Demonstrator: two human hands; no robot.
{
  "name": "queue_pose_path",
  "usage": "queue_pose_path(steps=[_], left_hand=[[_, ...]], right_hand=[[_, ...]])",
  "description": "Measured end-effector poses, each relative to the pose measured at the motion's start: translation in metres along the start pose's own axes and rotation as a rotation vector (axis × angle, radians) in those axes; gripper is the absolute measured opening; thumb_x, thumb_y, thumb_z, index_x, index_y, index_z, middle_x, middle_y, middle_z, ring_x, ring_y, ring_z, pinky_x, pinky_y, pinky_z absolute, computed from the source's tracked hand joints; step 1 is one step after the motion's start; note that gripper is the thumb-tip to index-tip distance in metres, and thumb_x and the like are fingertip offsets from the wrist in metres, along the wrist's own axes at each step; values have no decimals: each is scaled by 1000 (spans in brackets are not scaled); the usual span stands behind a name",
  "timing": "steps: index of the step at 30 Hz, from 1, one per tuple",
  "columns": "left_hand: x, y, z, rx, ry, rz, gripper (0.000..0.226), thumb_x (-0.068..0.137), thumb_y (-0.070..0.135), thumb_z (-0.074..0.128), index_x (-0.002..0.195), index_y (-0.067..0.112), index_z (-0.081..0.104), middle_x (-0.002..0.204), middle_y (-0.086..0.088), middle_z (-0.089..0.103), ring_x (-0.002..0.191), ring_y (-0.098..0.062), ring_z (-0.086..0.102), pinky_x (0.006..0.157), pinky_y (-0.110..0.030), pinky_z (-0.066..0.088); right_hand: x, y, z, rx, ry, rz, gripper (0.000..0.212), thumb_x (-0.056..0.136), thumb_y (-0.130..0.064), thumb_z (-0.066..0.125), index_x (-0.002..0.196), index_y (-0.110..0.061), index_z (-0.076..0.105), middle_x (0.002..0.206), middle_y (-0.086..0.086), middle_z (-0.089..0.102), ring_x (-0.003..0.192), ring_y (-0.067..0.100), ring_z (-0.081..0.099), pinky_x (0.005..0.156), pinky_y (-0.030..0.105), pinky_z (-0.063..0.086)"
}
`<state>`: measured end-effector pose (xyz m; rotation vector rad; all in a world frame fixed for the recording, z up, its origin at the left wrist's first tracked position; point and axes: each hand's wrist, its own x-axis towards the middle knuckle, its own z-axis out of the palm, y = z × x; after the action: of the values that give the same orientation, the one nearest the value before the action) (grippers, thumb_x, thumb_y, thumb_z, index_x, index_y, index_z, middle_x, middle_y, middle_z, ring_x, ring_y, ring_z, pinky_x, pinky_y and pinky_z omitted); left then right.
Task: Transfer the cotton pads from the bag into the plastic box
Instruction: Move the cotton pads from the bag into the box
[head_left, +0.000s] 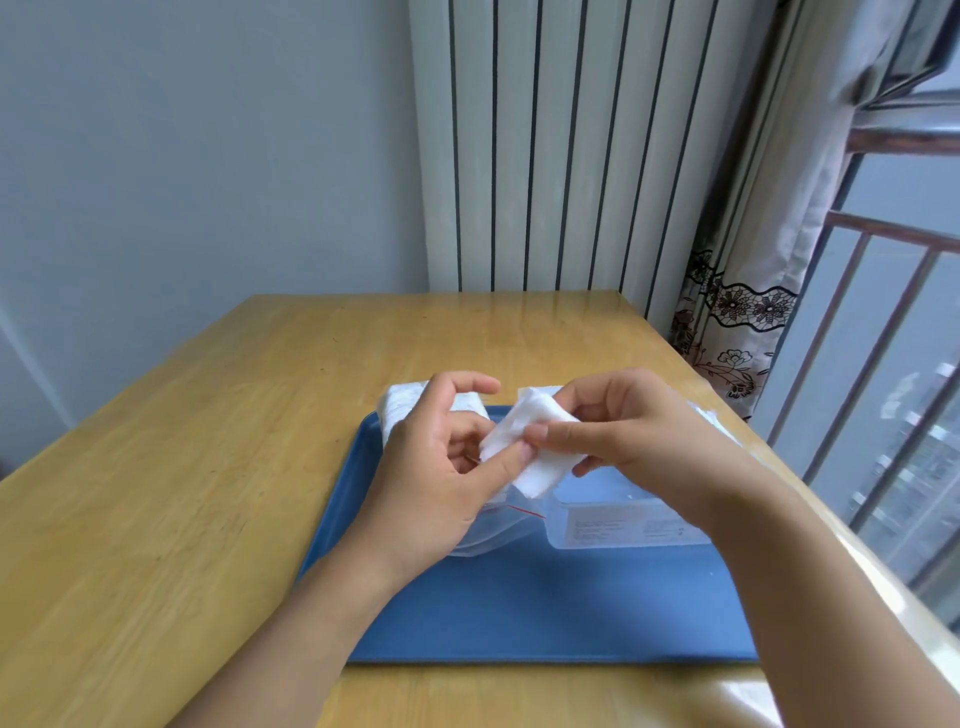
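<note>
My right hand (639, 436) pinches a small stack of white cotton pads (540, 460) between thumb and fingers, held above the blue tray (519, 608). My left hand (441, 467) touches the same stack with its thumb and curled fingers and also holds the mouth of the clear plastic bag (483, 535), which lies under it with a red strip at its edge. More white pads (400, 410) show in the bag behind my left hand. The clear plastic box (618, 525) stands on the tray below my right wrist, partly hidden by it.
The tray sits on a wooden table (208, 441) near its right edge. A white radiator (545, 156) stands behind the table, and a curtain (737, 312) and barred window (893, 364) are on the right.
</note>
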<state>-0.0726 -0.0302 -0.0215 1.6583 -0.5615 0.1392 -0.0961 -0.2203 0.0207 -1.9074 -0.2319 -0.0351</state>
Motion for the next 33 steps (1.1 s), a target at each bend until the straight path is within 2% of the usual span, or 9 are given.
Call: queue_pose_path(steps=[2,4,7,12,16,22,25,28,33], left_hand=[[-1,-4,-1,169,74,132,41,84,26,80,117,30,56,91,6,73,87,-7,68,74,-20,52],[0,-7,-2,355,67,233,42,83,44,74,120,32,58,107,17,70,108,-2,63,84,-14,47],[1,-13,-3,549,-60,328,38,84,50,65,117,31,65,115,24,65,116,4,55,98,-10,39],[-2,-20,3,660,-265,305,46,84,58,59,122,34,67,124,27,60,129,6,45,110,-16,34],[-3,-22,2,718,-294,314,47,83,58,56,120,33,70,129,24,63,130,2,44,112,-28,39],[-2,-21,2,718,-277,323,38,83,46,66,119,32,71,127,21,64,127,1,45,110,-32,41],[-2,-22,3,720,-275,326,38,83,46,66,118,32,71,127,20,65,127,1,45,109,-33,42],[-2,-23,3,716,-274,329,38,83,46,66,118,31,71,127,21,65,127,0,46,109,-34,42],[-2,-24,2,713,-276,336,41,84,51,62,119,32,71,127,20,65,127,1,47,109,-32,42]], right_hand=[[2,2,-10,6,155,56,18,85,-20,79,75,-6,74,67,10,67,63,15,54,58,26,40],[5,8,-26,-63,430,80,23,80,-24,81,72,-4,72,60,4,60,57,14,48,57,27,35],[5,19,-47,-299,710,122,26,72,-26,80,61,-6,67,53,1,47,53,17,38,53,27,29],[9,35,-48,-619,705,250,24,67,-33,76,58,-11,68,56,6,63,60,29,60,50,26,37],[15,44,-46,-786,657,353,32,64,-36,76,60,-6,67,55,6,59,56,29,56,48,23,34],[15,45,-50,-883,594,450,26,61,-32,77,67,-8,68,69,6,63,61,29,56,53,26,39],[16,45,-48,-923,616,463,23,63,-23,75,82,-14,66,87,7,65,78,32,61,62,30,46],[17,46,-46,-962,626,459,39,68,-18,77,101,-16,56,99,6,63,91,33,62,69,34,47],[16,49,-46,-962,599,427,59,67,-49,86,108,-20,56,104,2,62,91,27,56,68,33,41]])
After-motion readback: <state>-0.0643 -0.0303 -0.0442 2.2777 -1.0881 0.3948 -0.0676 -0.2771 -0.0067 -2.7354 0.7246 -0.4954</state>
